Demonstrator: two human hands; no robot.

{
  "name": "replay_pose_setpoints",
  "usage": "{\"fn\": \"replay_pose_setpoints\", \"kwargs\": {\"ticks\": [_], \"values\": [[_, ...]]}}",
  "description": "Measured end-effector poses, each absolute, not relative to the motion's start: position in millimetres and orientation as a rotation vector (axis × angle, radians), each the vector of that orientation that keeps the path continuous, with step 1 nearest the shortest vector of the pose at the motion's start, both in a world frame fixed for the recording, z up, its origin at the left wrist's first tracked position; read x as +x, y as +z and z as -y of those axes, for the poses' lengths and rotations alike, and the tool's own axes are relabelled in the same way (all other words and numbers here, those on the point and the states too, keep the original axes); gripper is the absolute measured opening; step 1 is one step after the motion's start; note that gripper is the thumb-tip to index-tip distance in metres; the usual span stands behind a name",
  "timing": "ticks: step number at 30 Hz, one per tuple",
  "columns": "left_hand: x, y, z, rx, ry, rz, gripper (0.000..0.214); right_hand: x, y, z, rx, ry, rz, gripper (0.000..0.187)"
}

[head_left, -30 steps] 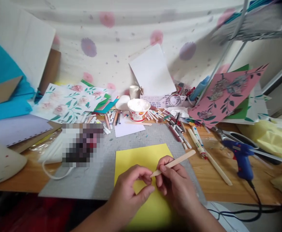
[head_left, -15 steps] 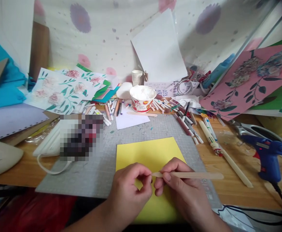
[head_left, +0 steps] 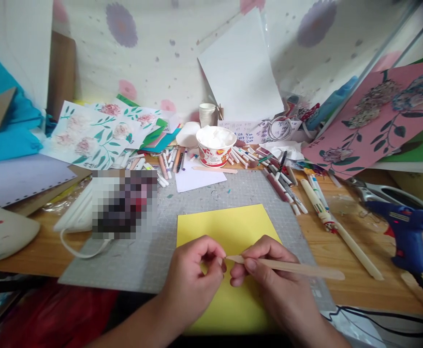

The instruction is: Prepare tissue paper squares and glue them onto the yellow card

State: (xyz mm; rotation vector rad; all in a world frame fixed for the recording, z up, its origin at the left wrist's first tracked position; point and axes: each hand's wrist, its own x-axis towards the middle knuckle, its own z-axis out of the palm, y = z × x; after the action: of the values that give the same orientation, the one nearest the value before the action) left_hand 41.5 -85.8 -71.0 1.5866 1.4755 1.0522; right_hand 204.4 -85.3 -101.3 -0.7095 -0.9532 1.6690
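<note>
Between the thumb and fingers of my right hand [head_left: 269,270] is a flat wooden craft stick [head_left: 305,268], its pointed end to the left and its rounded end sticking out to the right. My left hand [head_left: 198,275] is pinched right at the stick's tip; whether the fingertips hold the tip or a tiny bit of something is too small to tell. Both hands are above a yellow sheet of paper [head_left: 229,220], which lies on a grey cutting mat [head_left: 142,261].
Behind the mat stands a paper bowl [head_left: 216,155] of white fluffy material, with scattered markers [head_left: 276,183] around it. A blue glue gun [head_left: 409,237] and its cord lie at the right. Flower pictures [head_left: 91,135] lean at the back left. A blurred-out object [head_left: 124,205] sits left.
The craft stick has tilted, its rounded end now lower and further right. My left fingers have shifted slightly at the pointed tip. The whole view has moved a little.
</note>
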Motion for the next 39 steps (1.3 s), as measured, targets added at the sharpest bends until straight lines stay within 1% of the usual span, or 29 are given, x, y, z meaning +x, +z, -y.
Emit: {"fn": "replay_pose_setpoints", "kwargs": {"ticks": [4, 8, 11, 14, 19, 23, 28, 31, 39], "values": [[41.3, -66.2, 86.0, 1.558, 1.031, -1.407, 0.008, 204.9, -98.0, 83.9, -0.684, 1.662, 1.007, 0.004], [41.3, -63.8, 87.1, 1.464, 0.959, -1.368, 0.014, 204.8, -93.3, 86.8, -0.736, 1.535, 1.162, 0.003], [41.2, -63.4, 86.4, 1.418, 0.935, -1.422, 0.013, 205.7, -89.8, 88.8, -0.798, 1.413, 1.302, 0.005], [41.9, -63.7, 85.2, 1.394, 0.894, -1.451, 0.013, 206.5, -87.6, 89.9, -0.825, 1.361, 1.398, 0.007], [42.5, -67.2, 85.7, 1.364, 0.863, -1.445, 0.016, 204.1, -90.3, 91.4, -0.785, 1.372, 1.334, 0.007], [40.6, -69.5, 86.0, 1.299, 0.905, -1.393, 0.015, 202.2, -93.4, 91.5, -0.784, 1.427, 1.252, 0.005], [37.2, -65.8, 84.6, 1.194, 0.987, -1.24, 0.013, 202.6, -95.6, 89.1, -0.757, 1.556, 1.137, 0.006], [35.5, -64.2, 84.7, 1.155, 0.973, -1.173, 0.011, 202.7, -96.6, 88.3, -0.76, 1.559, 1.116, 0.006], [38.1, -69.1, 85.4, 1.201, 0.924, -1.336, 0.008, 202.2, -95.5, 89.9, -0.776, 1.47, 1.212, 0.005]]}}
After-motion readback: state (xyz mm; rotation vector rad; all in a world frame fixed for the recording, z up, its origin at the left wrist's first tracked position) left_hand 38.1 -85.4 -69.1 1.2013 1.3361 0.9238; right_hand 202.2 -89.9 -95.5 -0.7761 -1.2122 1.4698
